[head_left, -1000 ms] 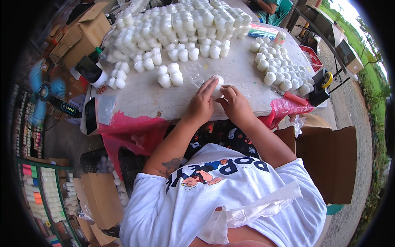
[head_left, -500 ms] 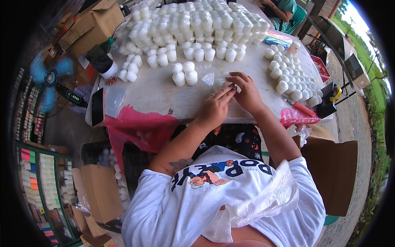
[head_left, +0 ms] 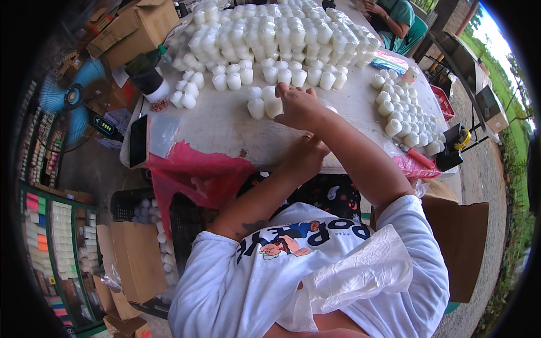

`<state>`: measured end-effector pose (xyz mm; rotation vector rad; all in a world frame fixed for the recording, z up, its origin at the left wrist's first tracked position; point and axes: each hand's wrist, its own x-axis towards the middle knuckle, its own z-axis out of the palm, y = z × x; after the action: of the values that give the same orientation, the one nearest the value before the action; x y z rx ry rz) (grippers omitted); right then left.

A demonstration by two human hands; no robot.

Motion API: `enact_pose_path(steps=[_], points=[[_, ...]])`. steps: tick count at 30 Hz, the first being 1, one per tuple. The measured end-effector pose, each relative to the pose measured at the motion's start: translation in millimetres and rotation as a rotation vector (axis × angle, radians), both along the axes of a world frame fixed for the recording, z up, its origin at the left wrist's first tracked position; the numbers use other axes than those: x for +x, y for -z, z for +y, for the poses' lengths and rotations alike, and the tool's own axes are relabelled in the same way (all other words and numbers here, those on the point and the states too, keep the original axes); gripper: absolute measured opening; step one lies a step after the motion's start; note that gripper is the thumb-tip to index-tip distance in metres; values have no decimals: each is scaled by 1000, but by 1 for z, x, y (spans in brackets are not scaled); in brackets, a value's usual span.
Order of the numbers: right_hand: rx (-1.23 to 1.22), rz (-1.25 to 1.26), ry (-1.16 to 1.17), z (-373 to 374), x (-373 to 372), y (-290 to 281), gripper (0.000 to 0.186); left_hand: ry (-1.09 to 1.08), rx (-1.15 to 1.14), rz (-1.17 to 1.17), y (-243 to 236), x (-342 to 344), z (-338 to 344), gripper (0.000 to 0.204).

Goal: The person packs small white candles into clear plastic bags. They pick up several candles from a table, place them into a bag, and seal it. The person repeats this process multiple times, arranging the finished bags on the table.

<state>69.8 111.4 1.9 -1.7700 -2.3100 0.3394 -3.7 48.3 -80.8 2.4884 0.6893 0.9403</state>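
**A:** What have I got in the middle of the frame?

**B:** The right hand [head_left: 297,106] reaches up past centre, fingers curled over a loose group of small white candles [head_left: 264,106], touching the nearest. I can't tell whether it is clamped on one or only resting there. The left hand [head_left: 304,155] sits lower, at the near edge of the table [head_left: 225,127], knuckles up; its palm is hidden, so I can't tell what, if anything, it holds.

**A:** What worries you from here?

**B:** Those candles stand upright and close together. In my judgement a sideways nudge from the reaching wrist could knock one into its neighbours, and the packed block of candles [head_left: 270,34] across the top of the frame is near enough to catch a roll. The forearm also passes just beside the loose candles at right [head_left: 408,115], so a wide sweep could scatter them.

**A:** And the surface and surroundings?

**B:** A pale, worn tabletop with a red plastic sheet [head_left: 197,172] hanging off the near edge at lower left. Cardboard boxes [head_left: 132,25] stand at upper left, a blue fan [head_left: 73,98] at the left, shelves of coloured packets at lower left. Another person sits at the top right corner, with grass beyond along the right rim.
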Motion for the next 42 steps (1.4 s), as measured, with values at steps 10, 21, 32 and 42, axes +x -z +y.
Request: enact_pose_path(steps=[10,21,32,42], points=[[433,688,137,-104,95,-7,37,-51,10,-107,5,1,1,57],[427,343,248,-129,75,58,39,19,24,-154,-2,-1,1,64],[405,-27,284,-85,93,67,49,-1,105,-82,2,-1,0,60],[34,262,-106,-21,40,-55,58,-6,156,-121,7,-6,0,38]])
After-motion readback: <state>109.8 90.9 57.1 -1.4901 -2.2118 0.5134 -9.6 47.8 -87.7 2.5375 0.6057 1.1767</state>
